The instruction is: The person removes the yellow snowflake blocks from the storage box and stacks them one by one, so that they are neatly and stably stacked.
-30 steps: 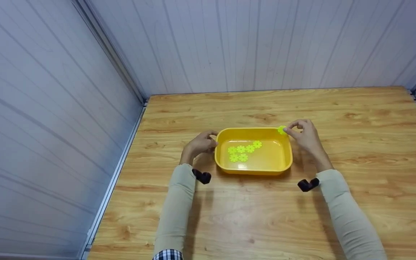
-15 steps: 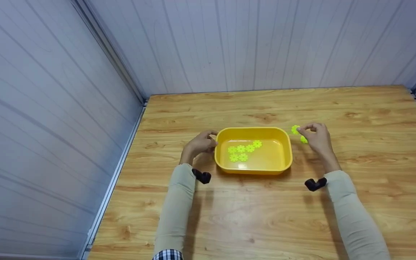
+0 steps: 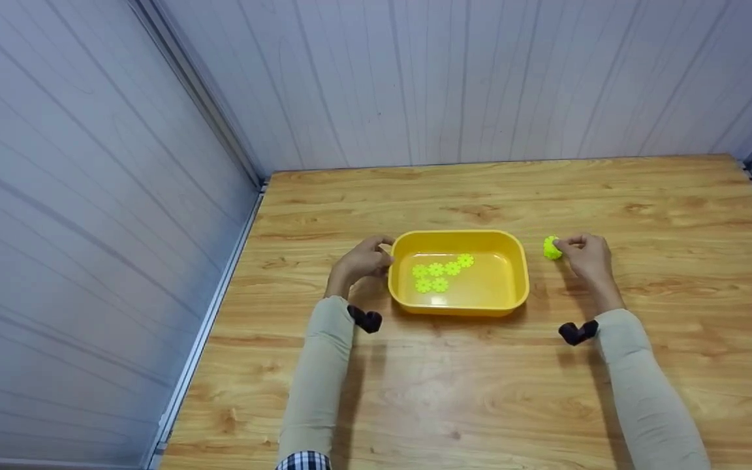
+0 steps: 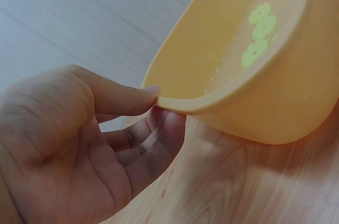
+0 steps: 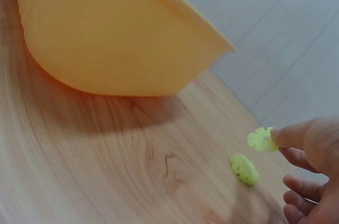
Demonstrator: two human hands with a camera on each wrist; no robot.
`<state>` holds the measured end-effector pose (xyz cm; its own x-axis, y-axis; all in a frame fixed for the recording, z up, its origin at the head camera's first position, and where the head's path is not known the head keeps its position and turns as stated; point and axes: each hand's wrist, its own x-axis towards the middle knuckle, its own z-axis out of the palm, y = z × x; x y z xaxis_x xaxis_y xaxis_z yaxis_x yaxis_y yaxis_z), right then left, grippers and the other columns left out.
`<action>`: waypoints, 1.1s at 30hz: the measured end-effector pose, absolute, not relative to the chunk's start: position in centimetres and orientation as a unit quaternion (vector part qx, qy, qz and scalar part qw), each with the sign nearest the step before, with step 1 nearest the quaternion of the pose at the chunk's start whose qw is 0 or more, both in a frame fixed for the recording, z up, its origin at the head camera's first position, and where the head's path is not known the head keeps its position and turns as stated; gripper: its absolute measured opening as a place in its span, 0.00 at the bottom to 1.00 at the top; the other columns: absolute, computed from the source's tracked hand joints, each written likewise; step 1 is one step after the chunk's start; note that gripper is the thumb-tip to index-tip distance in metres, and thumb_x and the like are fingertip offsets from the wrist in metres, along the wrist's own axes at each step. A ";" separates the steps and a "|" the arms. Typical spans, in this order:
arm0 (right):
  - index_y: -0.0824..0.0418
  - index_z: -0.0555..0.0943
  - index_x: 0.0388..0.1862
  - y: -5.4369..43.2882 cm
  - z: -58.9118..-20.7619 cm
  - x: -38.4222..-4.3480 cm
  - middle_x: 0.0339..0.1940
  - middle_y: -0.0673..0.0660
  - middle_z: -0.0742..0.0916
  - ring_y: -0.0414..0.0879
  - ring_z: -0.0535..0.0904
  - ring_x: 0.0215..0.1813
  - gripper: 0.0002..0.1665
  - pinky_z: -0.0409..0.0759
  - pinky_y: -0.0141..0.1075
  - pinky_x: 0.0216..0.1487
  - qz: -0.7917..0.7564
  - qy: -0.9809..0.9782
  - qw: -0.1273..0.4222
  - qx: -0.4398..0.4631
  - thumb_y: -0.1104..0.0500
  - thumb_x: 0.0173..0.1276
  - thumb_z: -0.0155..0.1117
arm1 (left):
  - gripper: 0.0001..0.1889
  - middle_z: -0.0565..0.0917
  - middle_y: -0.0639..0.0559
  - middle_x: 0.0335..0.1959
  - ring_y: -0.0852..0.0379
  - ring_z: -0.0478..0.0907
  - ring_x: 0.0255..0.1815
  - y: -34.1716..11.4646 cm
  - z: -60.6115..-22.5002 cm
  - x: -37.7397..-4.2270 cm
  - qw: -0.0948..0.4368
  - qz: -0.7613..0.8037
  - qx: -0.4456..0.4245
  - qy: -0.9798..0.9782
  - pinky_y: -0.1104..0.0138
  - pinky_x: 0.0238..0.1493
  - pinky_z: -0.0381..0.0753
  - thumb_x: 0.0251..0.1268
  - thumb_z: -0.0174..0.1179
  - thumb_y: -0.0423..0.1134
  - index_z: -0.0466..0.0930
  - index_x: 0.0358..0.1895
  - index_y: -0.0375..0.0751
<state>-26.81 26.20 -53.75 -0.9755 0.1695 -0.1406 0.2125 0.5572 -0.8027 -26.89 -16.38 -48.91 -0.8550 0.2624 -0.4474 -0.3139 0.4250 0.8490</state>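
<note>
My left hand (image 3: pixel 361 260) pinches the left rim of a yellow plastic tub (image 3: pixel 480 307) between thumb and fingers, as the left wrist view shows. Several neon-yellow flower-shaped discs (image 3: pixel 435 269) lie flat on the left part of its floor. To the right of the tub, my right hand (image 3: pixel 590 258) pinches one such flower disc (image 5: pixel 260 139) by its edge between thumb and fingertip. Just below the held disc, a small stack of flower discs (image 5: pixel 244 170) sits on the table; the two overlap in the head view.
A wood-grain table (image 3: pixel 454 391) bears everything here. Pale panel walls (image 3: pixel 402 85) rise behind it and along its left side. A black wrist camera mount (image 3: pixel 366 320) juts from the left forearm, another mount (image 3: pixel 577 333) from the right.
My right hand has carried the flower disc from the tub's right rim rightward and down, over the stack on the table. The left hand and the tub stay in place.
</note>
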 end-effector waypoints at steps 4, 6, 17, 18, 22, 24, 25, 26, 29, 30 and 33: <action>0.68 0.80 0.50 26.5 -54.0 -26.8 0.46 0.64 0.82 0.45 0.75 0.35 0.29 0.74 0.30 0.29 -0.436 0.893 0.021 0.108 0.43 0.69 0.56 | 0.23 0.73 0.46 0.38 0.53 0.72 0.33 -16.4 -48.9 -26.9 0.273 0.542 -0.013 0.795 0.48 0.54 0.76 0.66 0.51 0.32 0.67 0.65 0.40; 0.68 0.81 0.47 26.5 -54.1 -26.8 0.44 0.63 0.83 0.46 0.75 0.35 0.27 0.73 0.31 0.30 -0.422 0.900 0.009 0.109 0.44 0.68 0.58 | 0.23 0.73 0.46 0.38 0.52 0.72 0.33 -16.4 -48.9 -26.9 0.274 0.543 -0.013 0.793 0.47 0.55 0.75 0.66 0.51 0.32 0.67 0.65 0.40; 0.71 0.84 0.40 26.2 -54.4 -26.8 0.42 0.70 0.84 0.65 0.75 0.49 0.20 0.63 0.57 0.61 -0.366 0.923 -0.059 0.098 0.52 0.65 0.63 | 0.24 0.73 0.45 0.41 0.50 0.75 0.38 -16.4 -48.8 -26.9 0.277 0.537 -0.019 0.797 0.46 0.57 0.74 0.65 0.51 0.32 0.67 0.65 0.41; 0.71 0.84 0.40 26.2 -54.4 -26.8 0.43 0.70 0.84 0.65 0.74 0.50 0.20 0.62 0.58 0.61 -0.364 0.924 -0.058 0.099 0.52 0.65 0.62 | 0.24 0.73 0.45 0.40 0.50 0.75 0.38 -16.4 -48.8 -26.9 0.277 0.537 -0.020 0.797 0.46 0.57 0.74 0.65 0.51 0.32 0.67 0.65 0.41; 0.71 0.84 0.40 26.1 -54.5 -26.9 0.43 0.70 0.84 0.65 0.72 0.50 0.21 0.59 0.58 0.62 -0.349 0.930 -0.053 0.100 0.52 0.66 0.62 | 0.24 0.73 0.45 0.40 0.50 0.74 0.38 -16.3 -48.7 -26.9 0.276 0.533 -0.020 0.800 0.46 0.56 0.74 0.65 0.51 0.32 0.68 0.65 0.41; 0.71 0.84 0.40 26.1 -54.6 -27.0 0.44 0.70 0.83 0.66 0.71 0.51 0.21 0.59 0.58 0.60 -0.347 0.931 -0.046 0.106 0.51 0.66 0.62 | 0.24 0.73 0.45 0.40 0.50 0.74 0.38 -16.3 -48.7 -27.0 0.275 0.531 -0.019 0.802 0.47 0.56 0.75 0.65 0.51 0.32 0.68 0.65 0.41; 0.71 0.84 0.41 26.1 -54.6 -27.0 0.44 0.70 0.83 0.66 0.71 0.51 0.21 0.59 0.57 0.60 -0.345 0.931 -0.042 0.108 0.51 0.67 0.61 | 0.24 0.73 0.45 0.41 0.50 0.74 0.39 -16.3 -48.7 -27.0 0.274 0.529 -0.019 0.803 0.47 0.56 0.75 0.65 0.52 0.33 0.68 0.65 0.41; 0.70 0.84 0.41 26.2 -54.5 -27.0 0.45 0.70 0.83 0.66 0.70 0.52 0.21 0.60 0.57 0.60 -0.345 0.931 -0.039 0.111 0.51 0.67 0.61 | 0.24 0.73 0.45 0.41 0.51 0.74 0.39 -16.3 -48.8 -27.0 0.274 0.528 -0.018 0.804 0.47 0.56 0.75 0.65 0.52 0.33 0.68 0.65 0.41; 0.70 0.84 0.42 26.2 -54.6 -27.0 0.47 0.70 0.81 0.67 0.68 0.55 0.22 0.59 0.58 0.60 -0.342 0.933 -0.029 0.111 0.51 0.68 0.60 | 0.24 0.73 0.45 0.40 0.51 0.74 0.38 -16.3 -48.8 -27.0 0.273 0.529 -0.018 0.804 0.47 0.56 0.75 0.65 0.51 0.32 0.68 0.65 0.41; 0.70 0.84 0.42 26.3 -54.6 -27.1 0.47 0.70 0.81 0.67 0.67 0.56 0.21 0.58 0.58 0.61 -0.342 0.933 -0.028 0.108 0.51 0.68 0.59 | 0.24 0.73 0.45 0.40 0.51 0.73 0.37 -16.3 -48.8 -27.0 0.273 0.529 -0.017 0.803 0.47 0.56 0.75 0.65 0.51 0.32 0.68 0.65 0.41; 0.71 0.83 0.41 26.4 -54.7 -27.1 0.47 0.70 0.80 0.68 0.65 0.58 0.21 0.56 0.59 0.62 -0.345 0.933 -0.027 0.100 0.52 0.68 0.58 | 0.23 0.73 0.46 0.40 0.53 0.73 0.35 -16.3 -48.9 -27.0 0.272 0.532 -0.014 0.802 0.48 0.55 0.75 0.65 0.51 0.31 0.68 0.64 0.41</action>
